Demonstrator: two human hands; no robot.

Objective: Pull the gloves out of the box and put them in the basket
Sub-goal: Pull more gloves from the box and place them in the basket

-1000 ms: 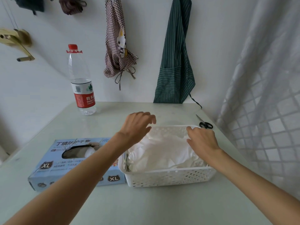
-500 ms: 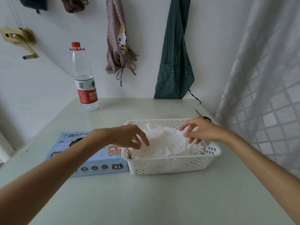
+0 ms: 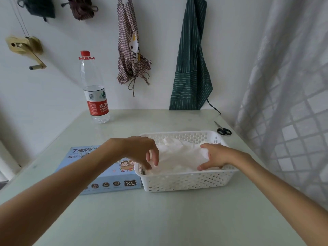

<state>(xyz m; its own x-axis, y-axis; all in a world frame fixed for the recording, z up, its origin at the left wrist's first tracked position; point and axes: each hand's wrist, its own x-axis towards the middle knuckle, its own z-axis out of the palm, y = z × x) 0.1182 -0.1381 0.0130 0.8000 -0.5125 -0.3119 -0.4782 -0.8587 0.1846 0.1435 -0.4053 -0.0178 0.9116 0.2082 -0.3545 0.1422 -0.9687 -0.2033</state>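
Note:
A white perforated basket (image 3: 188,181) stands on the table, holding a heap of white gloves (image 3: 179,155). To its left, touching it, lies the blue XL glove box (image 3: 108,181); my left forearm hides the box's opening. My left hand (image 3: 142,151) hovers over the basket's left end, its fingers pointing down and touching the gloves near the rim. My right hand (image 3: 216,157) rests on the right part of the heap with its thumb spread toward the front wall, pressing the gloves down.
A water bottle (image 3: 95,96) with a red label stands at the back left of the pale green table (image 3: 159,219). Black scissors (image 3: 223,130) lie behind the basket on the right. Two aprons hang on the wall, and a white curtain (image 3: 287,103) borders the right side.
My left hand moved right from above the box to the basket's left end. My right hand slid from the far rim down onto the glove heap.

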